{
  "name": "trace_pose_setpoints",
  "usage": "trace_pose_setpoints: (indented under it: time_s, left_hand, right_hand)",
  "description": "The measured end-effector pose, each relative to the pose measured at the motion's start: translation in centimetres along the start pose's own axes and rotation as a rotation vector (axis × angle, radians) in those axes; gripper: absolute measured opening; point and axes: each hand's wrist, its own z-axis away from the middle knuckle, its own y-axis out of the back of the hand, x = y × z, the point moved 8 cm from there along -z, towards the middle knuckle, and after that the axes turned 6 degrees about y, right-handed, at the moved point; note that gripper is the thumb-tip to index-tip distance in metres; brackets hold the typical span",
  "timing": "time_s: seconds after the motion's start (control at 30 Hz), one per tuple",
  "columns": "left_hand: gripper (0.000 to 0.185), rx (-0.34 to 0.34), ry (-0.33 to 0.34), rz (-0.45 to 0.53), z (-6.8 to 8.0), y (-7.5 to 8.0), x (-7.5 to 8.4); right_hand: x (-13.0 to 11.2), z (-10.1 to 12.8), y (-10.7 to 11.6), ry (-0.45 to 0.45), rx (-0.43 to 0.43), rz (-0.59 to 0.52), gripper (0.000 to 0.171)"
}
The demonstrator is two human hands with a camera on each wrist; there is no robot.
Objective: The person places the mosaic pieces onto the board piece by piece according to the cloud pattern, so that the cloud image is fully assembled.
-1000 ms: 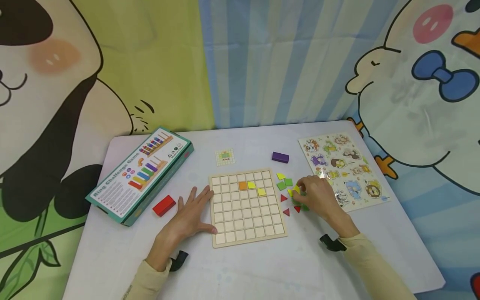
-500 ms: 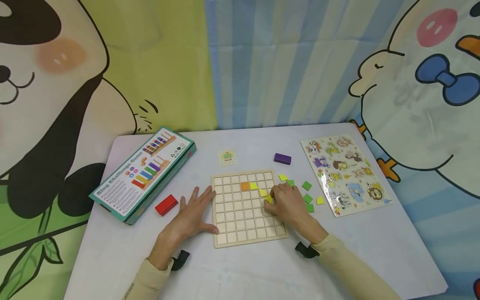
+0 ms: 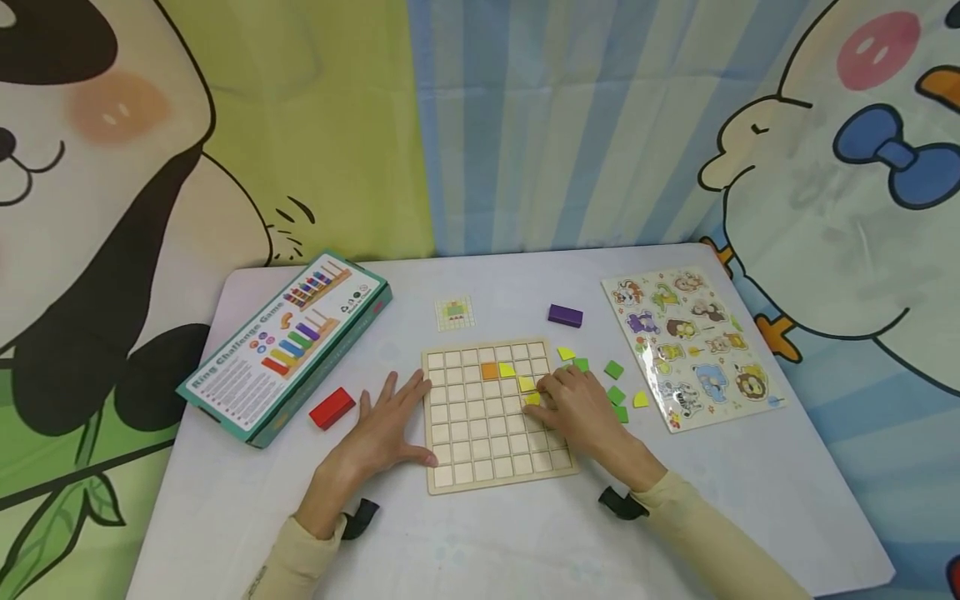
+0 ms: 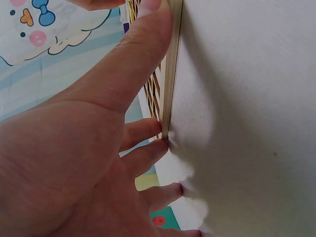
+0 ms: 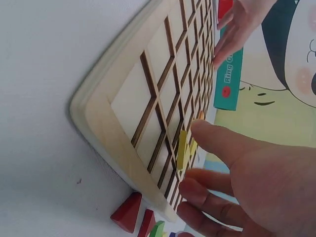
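A wooden grid board (image 3: 480, 450) lies on the white table, with one orange square tile (image 3: 490, 372) and yellow tiles (image 3: 506, 370) in its upper cells. The right hand (image 3: 588, 417) is over the board's right side, thumb and fingertips about a yellow tile (image 5: 182, 150) that sits tilted in the right wrist view. Its index finger partly hides that tile from the head view. Spread against the board's left edge, the left hand (image 3: 382, 433) has its thumb (image 4: 143, 44) along the rim and fingertips on the table.
Green tiles (image 3: 614, 369) and a yellow tile (image 3: 641, 400) lie right of the board; red pieces (image 5: 127, 212) are beside its edge. A pattern card (image 3: 455, 313), purple block (image 3: 565, 316), red block (image 3: 332, 408), game box (image 3: 285, 350) and animal sheet (image 3: 693, 350) surround it.
The right hand has moved left from the loose tiles onto the board, carrying a yellow tile, which is lower against the grid now. The left hand has stayed at the board's edge.
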Motion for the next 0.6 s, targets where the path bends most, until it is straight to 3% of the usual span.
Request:
trace_pose_setpoints:
  time_s: [0.2,0.6]
  left_hand:
    - [0.12,0.001,-0.002,0.001,-0.05,0.04,-0.04]
    - [0.12,-0.006,0.002,0.007,-0.09,-0.02,-0.08]
  right_hand:
    - [-0.5,0.28,0.01,0.137,-0.019,-0.042,0.024]
    - [-0.58,-0.12,0.0,0.148,0.035,-0.114,0.018]
